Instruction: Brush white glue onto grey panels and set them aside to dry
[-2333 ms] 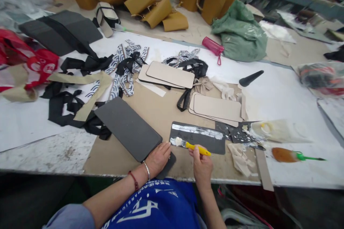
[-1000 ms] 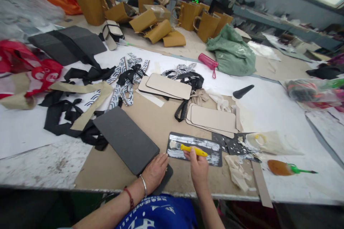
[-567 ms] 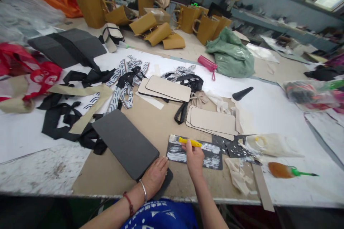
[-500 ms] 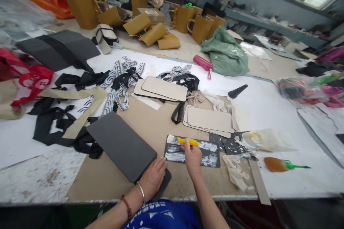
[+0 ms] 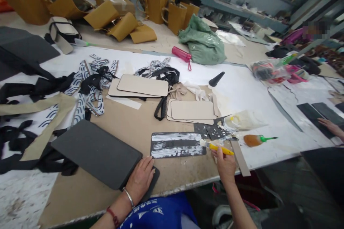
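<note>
Right hand [image 5: 226, 166] gripping brush [image 5: 221, 149], shifted rightward across streaked panel [image 5: 177, 144], left hand [image 5: 140, 178] lying flat

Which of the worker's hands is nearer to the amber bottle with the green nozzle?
Right. The right hand, holding the yellow brush, is close by the amber bottle, to its left; the left hand is farther left, at the edge of the dark grey panels.

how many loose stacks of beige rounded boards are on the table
2. The left stack lies farther back; the right stack lies nearer, just beyond the white-streaked dark panel. Others may be hidden.
</note>
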The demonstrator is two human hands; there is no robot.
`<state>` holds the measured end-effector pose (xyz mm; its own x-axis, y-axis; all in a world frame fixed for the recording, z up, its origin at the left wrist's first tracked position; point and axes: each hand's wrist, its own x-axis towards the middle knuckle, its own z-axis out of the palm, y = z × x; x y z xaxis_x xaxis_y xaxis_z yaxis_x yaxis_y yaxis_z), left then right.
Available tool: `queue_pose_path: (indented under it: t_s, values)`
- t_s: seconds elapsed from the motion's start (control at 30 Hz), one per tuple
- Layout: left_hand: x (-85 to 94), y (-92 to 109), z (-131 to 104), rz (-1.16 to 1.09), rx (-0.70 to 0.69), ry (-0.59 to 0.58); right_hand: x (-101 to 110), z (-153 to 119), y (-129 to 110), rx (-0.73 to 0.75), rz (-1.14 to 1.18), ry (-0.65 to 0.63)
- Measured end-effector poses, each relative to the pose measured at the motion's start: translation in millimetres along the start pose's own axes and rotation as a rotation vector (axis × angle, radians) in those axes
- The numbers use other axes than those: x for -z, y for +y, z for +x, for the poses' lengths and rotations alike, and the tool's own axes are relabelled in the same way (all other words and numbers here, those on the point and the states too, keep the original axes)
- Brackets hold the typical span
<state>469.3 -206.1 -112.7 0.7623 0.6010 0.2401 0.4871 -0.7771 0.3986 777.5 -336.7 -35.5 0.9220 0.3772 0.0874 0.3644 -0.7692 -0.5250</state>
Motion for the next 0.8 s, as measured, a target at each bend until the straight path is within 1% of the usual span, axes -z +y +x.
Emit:
queue_pose_path:
  t_s: [0.1,0.17,0.23,0.3,0.4,0.47,0.57,0.67,0.73,0.8]
  values:
    - [1.3,2.9,1.8,-0.017,0.011,0.007,9.0,-0.9,1.0,0.017,0.024,0.03]
    - [2.1,5.9,4.2,-0.063,0.053,0.016,13.8,-3.3,2.5,0.005,0.082,0.011]
    - [2.1,9.7,8.7,-0.111,0.137,0.056,15.9,-7.1,6.6,-0.016,0.123,-0.055]
    - [1.3,13.5,16.2,-0.147,0.244,0.116,16.9,-11.1,12.4,-0.034,0.076,-0.086]
    - [0.2,17.2,32.5,-0.226,0.41,0.175,20.1,-14.3,18.6,-0.032,-0.076,0.006]
    - [0.7,17.2,45.8,-0.297,0.513,0.179,21.1,-14.8,18.8,-0.019,-0.081,0.035]
    - [3.4,13.2,65.9,-0.403,0.702,0.132,14.7,-14.8,19.3,-0.062,0.097,-0.065]
    - [5.9,6.9,81.5,-0.573,0.899,0.02,3.3,-14.6,29.1,-0.121,0.25,-0.153]
    - [6.3,3.3,87.1,-0.656,0.942,-0.042,0.0,-13.4,38.9,-0.116,0.279,-0.177]
    - [6.0,1.0,88.8,-0.677,0.933,-0.069,2.6,-11.8,44.6,-0.101,0.275,-0.201]
